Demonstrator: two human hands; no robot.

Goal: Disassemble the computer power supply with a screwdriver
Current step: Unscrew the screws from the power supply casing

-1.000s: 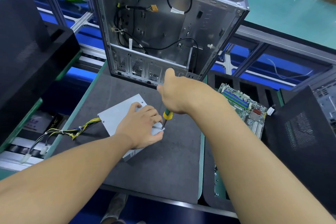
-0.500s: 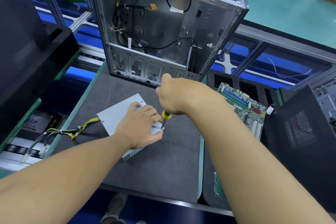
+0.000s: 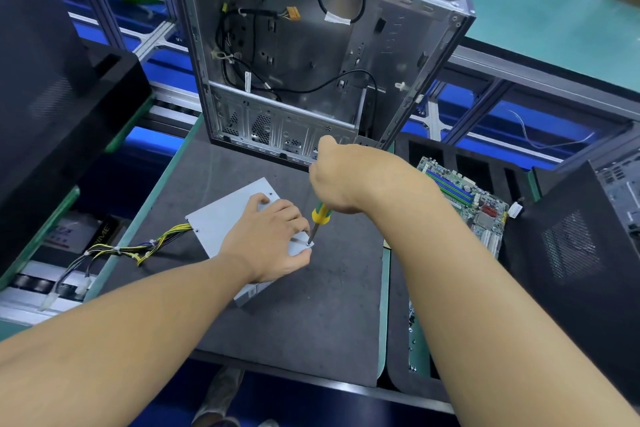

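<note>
A grey metal power supply (image 3: pixel 221 218) lies flat on the dark mat (image 3: pixel 311 315), with a bundle of yellow and black cables (image 3: pixel 138 248) trailing off its left side. My left hand (image 3: pixel 268 236) presses down on its top and covers the near right part. My right hand (image 3: pixel 349 177) grips a screwdriver (image 3: pixel 318 218) with a yellow and green handle. The tool stands nearly upright, its tip on a screw at the power supply's right corner (image 3: pixel 308 244).
An empty metal computer case (image 3: pixel 311 45) stands open behind the mat. A green motherboard (image 3: pixel 467 198) lies in a black tray to the right, beside a black case panel (image 3: pixel 571 246). Black panels (image 3: pixel 52 87) sit at the left. Blue racks run behind.
My right hand has twisted slightly around the screwdriver while the tip stays on the same corner. My left hand and the power supply have stayed put.
</note>
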